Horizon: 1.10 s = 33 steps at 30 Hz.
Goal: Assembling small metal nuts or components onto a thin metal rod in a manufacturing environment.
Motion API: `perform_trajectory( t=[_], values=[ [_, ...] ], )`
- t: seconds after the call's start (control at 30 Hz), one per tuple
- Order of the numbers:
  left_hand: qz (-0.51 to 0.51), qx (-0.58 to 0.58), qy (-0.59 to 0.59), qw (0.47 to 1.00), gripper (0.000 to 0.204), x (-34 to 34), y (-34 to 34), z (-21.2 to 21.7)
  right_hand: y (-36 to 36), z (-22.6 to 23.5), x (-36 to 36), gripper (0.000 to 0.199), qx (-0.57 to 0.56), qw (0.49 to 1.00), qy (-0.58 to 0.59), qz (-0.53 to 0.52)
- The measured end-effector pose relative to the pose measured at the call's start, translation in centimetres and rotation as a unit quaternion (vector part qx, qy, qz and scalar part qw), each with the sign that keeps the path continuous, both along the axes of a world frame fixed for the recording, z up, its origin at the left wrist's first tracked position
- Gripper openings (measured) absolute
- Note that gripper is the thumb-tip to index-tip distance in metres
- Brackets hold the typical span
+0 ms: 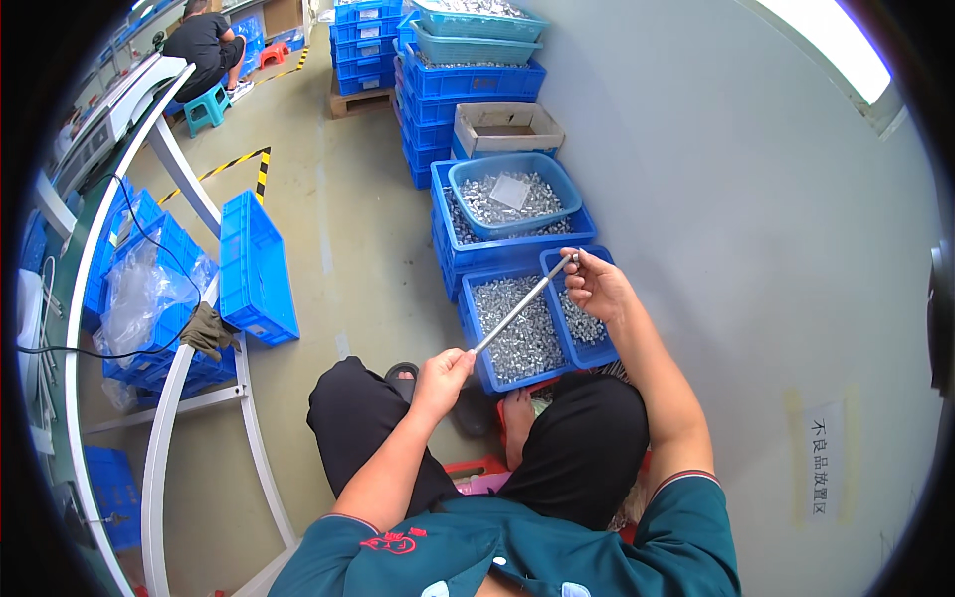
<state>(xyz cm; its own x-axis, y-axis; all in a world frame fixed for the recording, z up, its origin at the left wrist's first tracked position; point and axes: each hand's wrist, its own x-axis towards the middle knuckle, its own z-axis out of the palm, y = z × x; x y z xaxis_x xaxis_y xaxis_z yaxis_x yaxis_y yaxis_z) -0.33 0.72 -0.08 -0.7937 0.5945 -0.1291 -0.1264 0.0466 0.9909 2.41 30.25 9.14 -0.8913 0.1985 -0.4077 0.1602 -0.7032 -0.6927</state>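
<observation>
My left hand (443, 381) is closed around the lower end of a thin silver metal rod (522, 307), which slants up to the right above the bins. At its upper end, the fingertips of my right hand (601, 289) pinch the rod beside a small shiny metal piece (574, 257); whether that piece sits on the rod I cannot tell. Below the rod stands a blue bin (472, 333) full of small silver metal parts. A second, narrower blue bin (597, 359) with similar parts lies under my right hand, partly hidden by it.
Beyond the bins, a light blue basin (527, 231) of metal parts rests on a blue crate (445, 254). Stacked crates (428, 109) rise farther back along the grey wall (716, 199). A white-framed bench (164, 448) and an upended blue crate (254, 269) flank my left. One person (204, 50) sits far off.
</observation>
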Motion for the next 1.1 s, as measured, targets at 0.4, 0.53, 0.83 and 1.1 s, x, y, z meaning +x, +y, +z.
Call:
perform_trajectory(
  t=[0.4, 0.53, 0.83, 1.1],
  values=[
    [0.001, -0.010, 0.038, 0.999, 0.027, -0.1, -0.4, -0.9, -1.5, 1.8, -0.3, 0.021, -0.002, 0.998, -0.011, 0.066],
    [0.002, 0.028, 0.033, 0.999, 0.027, 0.1, -0.1, -0.9, 0.0, 0.8, -0.5, 0.020, -0.066, 0.995, 0.028, 0.062],
    [0.007, 0.038, 0.028, 0.999, 0.029, 0.4, -0.4, 0.1, -1.7, 2.0, -0.4, 0.017, -0.042, 0.992, 0.099, 0.067],
    [0.067, 0.013, 0.144, 0.987, 0.030, 0.9, 0.4, 0.3, -2.6, 2.6, -0.6, 0.017, -0.076, 0.988, 0.132, 0.030]
  ],
)
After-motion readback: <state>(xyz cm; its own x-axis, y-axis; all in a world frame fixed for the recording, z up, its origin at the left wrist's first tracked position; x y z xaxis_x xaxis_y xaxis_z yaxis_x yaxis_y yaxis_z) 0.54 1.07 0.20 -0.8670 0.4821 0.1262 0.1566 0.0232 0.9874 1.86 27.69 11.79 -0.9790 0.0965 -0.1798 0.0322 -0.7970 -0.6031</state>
